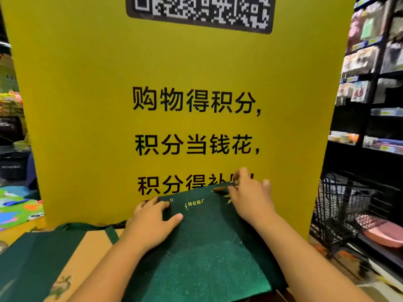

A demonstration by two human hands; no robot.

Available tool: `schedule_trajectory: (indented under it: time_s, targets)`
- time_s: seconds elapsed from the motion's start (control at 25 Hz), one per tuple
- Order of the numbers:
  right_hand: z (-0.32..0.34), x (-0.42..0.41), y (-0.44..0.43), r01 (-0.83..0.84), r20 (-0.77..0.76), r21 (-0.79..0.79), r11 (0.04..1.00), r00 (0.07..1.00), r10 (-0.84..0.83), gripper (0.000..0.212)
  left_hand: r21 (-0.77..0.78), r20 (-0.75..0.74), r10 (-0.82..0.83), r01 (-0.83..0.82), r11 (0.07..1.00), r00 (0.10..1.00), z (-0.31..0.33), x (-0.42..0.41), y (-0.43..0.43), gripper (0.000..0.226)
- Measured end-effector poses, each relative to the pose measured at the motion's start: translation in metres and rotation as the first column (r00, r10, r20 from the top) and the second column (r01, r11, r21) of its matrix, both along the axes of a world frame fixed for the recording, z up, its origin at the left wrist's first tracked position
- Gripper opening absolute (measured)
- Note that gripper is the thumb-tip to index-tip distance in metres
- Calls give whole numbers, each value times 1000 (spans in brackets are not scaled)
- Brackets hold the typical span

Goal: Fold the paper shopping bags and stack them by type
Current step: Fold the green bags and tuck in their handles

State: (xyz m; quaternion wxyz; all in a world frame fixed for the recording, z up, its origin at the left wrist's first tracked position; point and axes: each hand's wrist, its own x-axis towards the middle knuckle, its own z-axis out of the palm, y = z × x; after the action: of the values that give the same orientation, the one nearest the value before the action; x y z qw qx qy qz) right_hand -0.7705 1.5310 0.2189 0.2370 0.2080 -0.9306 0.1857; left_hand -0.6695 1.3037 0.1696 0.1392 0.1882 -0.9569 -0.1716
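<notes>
From the head view, two dark green bags were on the brown tabletop (87, 251). One bag (202, 253) lay flat at the middle, running from the front edge to the foot of a yellow sign (98, 105). It bore one line of small gold lettering (195, 204) and one pale eyelet (171, 199) near its top edge. The second bag (30, 267) lay at the front left corner, with a green strap (87, 226) trailing from it toward the middle. Two hands were on the middle bag. The left hand (150, 223) pressed flat on the bag's upper left part, fingers straight and spread. The right hand (250, 199) was at the upper right corner, fingers bent over the top edge by a brown cord handle (220, 189); whether they pinched the cord could not be told. The sign carried one QR code (199, 12) and three lines of black characters. To the right of the tabletop stood one black wire basket (340, 203) with a pink thing (386, 235) in it, and behind it dark shelves (370, 62) of blurred packets.
</notes>
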Motion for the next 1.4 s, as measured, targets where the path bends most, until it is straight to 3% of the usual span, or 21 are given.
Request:
schedule_trajectory:
  time_s: [0.08, 0.12, 0.16, 0.2, 0.24, 0.32, 0.48, 0.6, 0.68, 0.72, 0.84, 0.88, 0.92, 0.96, 1.12, 1.24, 1.4]
  targets:
    - [28, 6, 5, -164, 315, -281, 946, 915, 252, 17, 27, 1, 18, -18, 999, 1000, -13, -1, 2, 79]
    - [44, 10, 8, -223, 446, -468, 855, 776, 446, 14, 30, -17, 20, -20, 999, 1000, -15, -1, 1, 79]
    - [60, 19, 10, -239, 481, -656, 716, 599, 641, 14, 34, -22, 23, -22, 999, 1000, -14, 0, 2, 78]
    - [73, 27, 12, -200, 412, -820, 537, 445, 795, 17, 41, -20, 20, -20, 999, 1000, -12, -1, 2, 78]
    - [87, 36, 13, -142, 289, -924, 355, 349, 892, 20, 42, -13, 16, -16, 999, 1000, -10, -1, 3, 77]
    - [111, 48, 9, -148, 89, -979, 141, 317, 944, 26, 32, 15, 16, -17, 999, 1000, -5, -2, 1, 79]
    - [156, 61, 1, -381, -132, -925, -14, 285, 949, 42, 36, 28, 41, -42, 998, 999, 0, -5, -5, 93]
    - [183, 61, -2, -478, -286, -871, -116, 301, 910, 31, 48, -1, 56, -56, 997, 998, -2, -8, -10, 108]
    - [191, 59, -7, -545, -293, -838, -31, 401, 868, 23, 37, -4, 66, -66, 997, 998, -5, -11, -12, 120]
    - [191, 58, -11, -585, -254, -805, 101, 494, 832, 26, 20, 6, 72, -72, 997, 997, -6, -11, -14, 123]
    - [167, 48, -32, -504, -22, -504, 701, 819, 574, 36, 24, 37, 74, -75, 997, 997, -8, -11, -16, 128]
    - [152, 42, -42, -417, 40, -380, 826, 884, 465, 34, 44, 19, 67, -68, 997, 998, -9, -11, -17, 127]
    - [133, 35, -51, -355, 95, -291, 888, 913, 396, 30, 58, -13, 58, -57, 997, 998, -11, -11, -18, 124]
    - [114, 29, -61, -336, 157, -252, 908, 911, 381, 28, 61, -54, 49, -46, 997, 997, -12, -11, -18, 121]
    - [33, 4, -92, -388, 363, -351, 852, 783, 506, 34, 29, -198, 47, -42, 999, 979, -15, -10, -17, 113]
    - [-11, -9, -99, -449, 339, -264, 854, 785, 518, 32, -18, -268, 22, -28, 999, 963, -20, -10, -15, 104]
    - [-23, -14, -102, -512, 254, -351, 784, 753, 607, 28, -70, -387, -10, -19, 997, 922, -27, -13, -15, 65]
